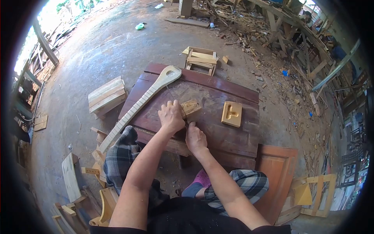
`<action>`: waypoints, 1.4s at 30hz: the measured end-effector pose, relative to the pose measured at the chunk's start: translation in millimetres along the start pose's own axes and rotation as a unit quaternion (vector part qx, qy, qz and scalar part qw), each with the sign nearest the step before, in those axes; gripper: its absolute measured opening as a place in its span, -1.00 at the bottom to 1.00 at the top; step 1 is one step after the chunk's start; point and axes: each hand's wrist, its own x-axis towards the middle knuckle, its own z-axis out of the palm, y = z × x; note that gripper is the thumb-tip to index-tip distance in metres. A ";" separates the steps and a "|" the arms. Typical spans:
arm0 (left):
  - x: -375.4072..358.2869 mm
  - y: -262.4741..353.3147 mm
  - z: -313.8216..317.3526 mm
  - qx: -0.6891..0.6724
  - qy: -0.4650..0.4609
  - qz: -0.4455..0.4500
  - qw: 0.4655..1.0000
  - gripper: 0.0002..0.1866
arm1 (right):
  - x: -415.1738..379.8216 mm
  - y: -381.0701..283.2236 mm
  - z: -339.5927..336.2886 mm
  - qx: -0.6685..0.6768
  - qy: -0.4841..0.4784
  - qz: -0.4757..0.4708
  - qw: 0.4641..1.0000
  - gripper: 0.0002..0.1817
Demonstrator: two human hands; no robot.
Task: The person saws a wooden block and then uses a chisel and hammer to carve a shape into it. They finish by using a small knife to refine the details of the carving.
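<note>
My left hand (171, 117) is closed in a fist, knuckles up, against the left side of a small wooden block (191, 107) with a rough, carved top. From above this fist a thin dark rod or wire (170, 92) sticks out towards the far edge of the table. My right hand (196, 137) is closed just below the block, its thumb pointing up at it. Something thin and dark runs between the two hands at the block's near corner; the fingers hide what it is.
A dark red wooden panel (218, 136) serves as the worktop. On it lie a long pale slotted wooden piece (145, 102) with a rounded end and a block with a carved hollow (225, 117). Around it stand a wooden stool (201, 60), a plank box (107, 95) and scrap wood.
</note>
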 end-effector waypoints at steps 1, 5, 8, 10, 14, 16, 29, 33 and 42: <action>-0.1 1.4 -3.0 0.002 -0.003 -0.005 1.000 -0.46 | -6.3 -0.5 -4.0 0.000 -0.004 0.002 1.000 -0.78; 7.4 -2.1 -3.1 -0.003 -0.004 -0.001 1.000 -0.46 | -50.9 -5.4 -32.6 -0.007 -0.048 0.064 0.997 -0.86; 3.0 -2.0 -1.5 -0.002 0.005 0.035 0.999 -0.47 | -47.1 -4.3 -36.2 -0.006 -0.059 0.087 0.994 -0.86; -0.6 -2.0 -1.6 -0.002 0.006 0.042 0.999 -0.47 | -21.3 -9.7 -28.2 0.013 -0.046 0.082 0.995 -0.85; 4.5 -4.5 -3.9 -0.005 0.010 0.022 1.000 -0.46 | 15.4 -7.1 1.2 -0.012 -0.018 0.007 1.000 -0.77; 3.4 -3.3 1.0 0.001 0.032 0.028 0.999 -0.48 | 5.2 -2.1 -8.0 -0.012 -0.017 0.006 1.000 -0.77; 4.6 -0.7 2.3 0.014 0.032 0.029 0.999 -0.53 | 7.2 -7.7 -16.8 -0.006 -0.001 0.001 1.000 -0.78; 11.1 -3.7 8.5 0.007 0.023 0.016 1.000 -0.52 | -35.3 -10.4 -38.3 0.012 -0.064 0.097 0.993 -0.84; 11.1 -2.5 -0.8 0.006 0.013 0.031 0.999 -0.48 | 2.1 -10.9 -15.0 0.017 -0.003 0.040 0.999 -0.84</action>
